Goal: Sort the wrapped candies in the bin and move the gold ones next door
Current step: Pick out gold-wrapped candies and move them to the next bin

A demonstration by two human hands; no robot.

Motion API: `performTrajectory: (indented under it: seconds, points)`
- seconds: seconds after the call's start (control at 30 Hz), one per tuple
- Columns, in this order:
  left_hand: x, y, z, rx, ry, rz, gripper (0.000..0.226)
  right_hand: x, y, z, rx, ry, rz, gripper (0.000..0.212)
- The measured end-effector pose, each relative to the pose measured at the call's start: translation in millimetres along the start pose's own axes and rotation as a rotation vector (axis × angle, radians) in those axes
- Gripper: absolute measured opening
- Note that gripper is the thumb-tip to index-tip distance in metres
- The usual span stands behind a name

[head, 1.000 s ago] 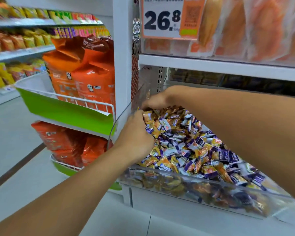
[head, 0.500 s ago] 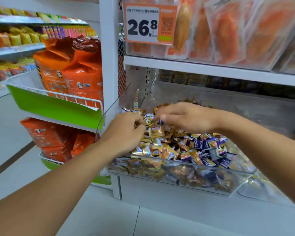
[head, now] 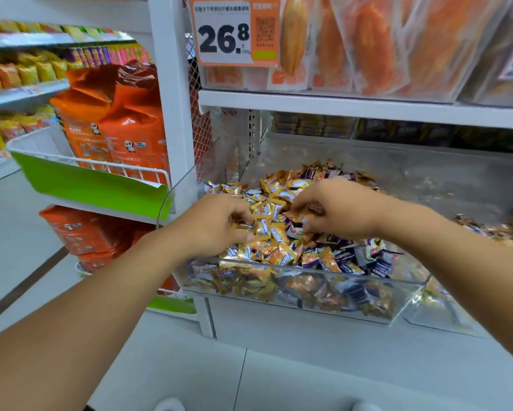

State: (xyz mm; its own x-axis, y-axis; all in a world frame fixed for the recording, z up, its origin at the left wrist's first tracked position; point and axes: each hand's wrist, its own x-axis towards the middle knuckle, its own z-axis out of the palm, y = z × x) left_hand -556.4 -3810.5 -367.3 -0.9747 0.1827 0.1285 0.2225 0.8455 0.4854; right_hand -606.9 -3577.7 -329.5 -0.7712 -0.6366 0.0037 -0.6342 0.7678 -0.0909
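Both hands work inside the clear plastic bin (head: pixel 293 272) heaped with gold and purple foil-wrapped candies (head: pixel 305 250). Left hand (head: pixel 216 223), at the bin's left end, curls its fingers into gold wrappers, gripping some. Right hand (head: pixel 335 210), over the bin's middle, pinches a gold wrapped candy (head: pixel 296 216). Above the bin hangs an orange price tag (head: pixel 234 31).

Both forearms bare to frame edge, no sleeves. Left hand (head: pixel 216 223) & right hand (head: pixel 335 213): no gloves, rings, watch visible.
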Motion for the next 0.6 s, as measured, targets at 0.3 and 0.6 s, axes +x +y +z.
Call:
performTrajectory:
  seconds: [0.3,0.6]
  points:
    - [8,4,1,-0.237,0.282,-0.163,0.023,-8,11,-14,0.224,0.287,0.158,0.016]
    - [0,8,-12,-0.049,-0.019,-0.078,0.022,2,-6,-6,0.082,-0.023,0.224,0.036]
